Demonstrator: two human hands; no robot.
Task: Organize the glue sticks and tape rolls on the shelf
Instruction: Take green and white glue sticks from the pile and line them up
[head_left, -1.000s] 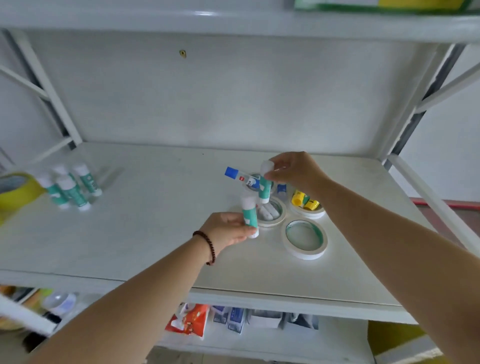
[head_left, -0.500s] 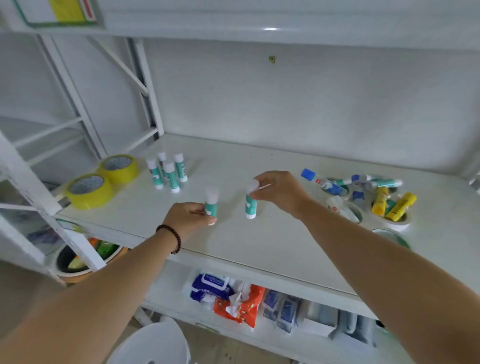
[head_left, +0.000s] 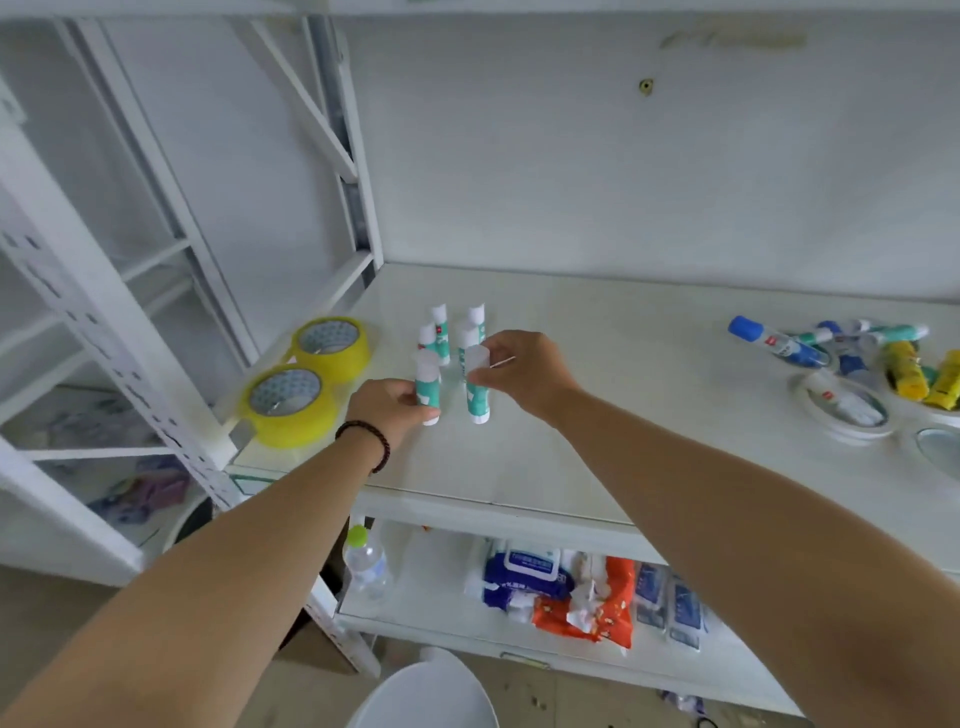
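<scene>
My left hand (head_left: 390, 407) grips an upright green-and-white glue stick (head_left: 427, 388), whose base is at the white shelf (head_left: 597, 467). My right hand (head_left: 522, 370) pinches the cap of a second green glue stick (head_left: 478, 397), also upright and just to the right of the first. Right behind them stands a cluster of several matching glue sticks (head_left: 441, 332). Two yellow tape rolls (head_left: 311, 379) lie at the shelf's left end. White tape rolls (head_left: 847, 410) at the far right hold more glue sticks and yellow tubes (head_left: 906, 371).
The white upright post (head_left: 104, 312) of the rack frames the left side. The lower shelf carries a water bottle (head_left: 365, 564), wipe packs (head_left: 524, 577) and an orange packet (head_left: 608, 603). A white round stool (head_left: 426, 696) stands below, in front.
Both hands carried their glue sticks from the white tape rolls on the right leftward across the shelf to the standing cluster beside the yellow tape. My view swung left with them.
</scene>
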